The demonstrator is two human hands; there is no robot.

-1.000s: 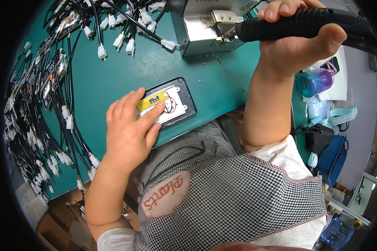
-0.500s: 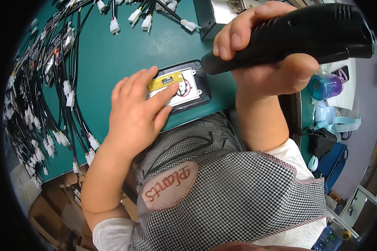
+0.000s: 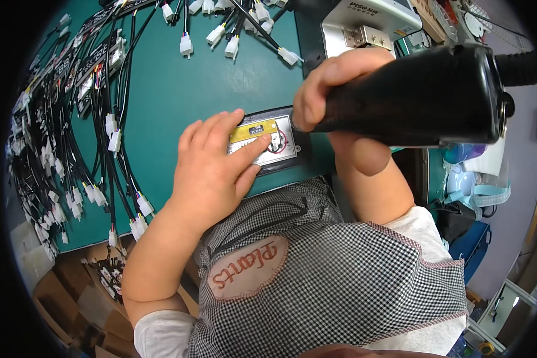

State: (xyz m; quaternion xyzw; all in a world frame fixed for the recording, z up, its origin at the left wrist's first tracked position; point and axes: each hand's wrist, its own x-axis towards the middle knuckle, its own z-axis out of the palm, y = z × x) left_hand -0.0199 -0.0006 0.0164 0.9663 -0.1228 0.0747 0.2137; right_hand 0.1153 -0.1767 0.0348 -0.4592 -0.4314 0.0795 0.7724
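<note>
A flat black case (image 3: pixel 305 156) lies on the green bench, with a white printed panel (image 3: pixel 285 153), a yellow strip (image 3: pixel 247 130) and thin red and black wires on its face. My left hand (image 3: pixel 207 164) is laid over the case's left part, fingers extended, index fingertip on the panel beside the yellow strip. Wrapped in my right hand (image 3: pixel 340 77) is a black electric screwdriver (image 3: pixel 411 98). Its body slants up to the right. The nose is down at the case's right end; my hand and the tool hide the tip and that corner.
Many black cables with white connectors (image 3: pixel 114 140) cover the bench's (image 3: pixel 161 89) left side. More connectors (image 3: pixel 231 46) lie along the far edge. A white and metal machine (image 3: pixel 367 21) stands at the far right. Cups and a light blue strap (image 3: pixel 490 194) sit right of my arm.
The screwdriver's rear end has swung lower and its cord now shows. The nose has come down at the case's right end. My left hand stays on the case; the whole view has shifted slightly.
</note>
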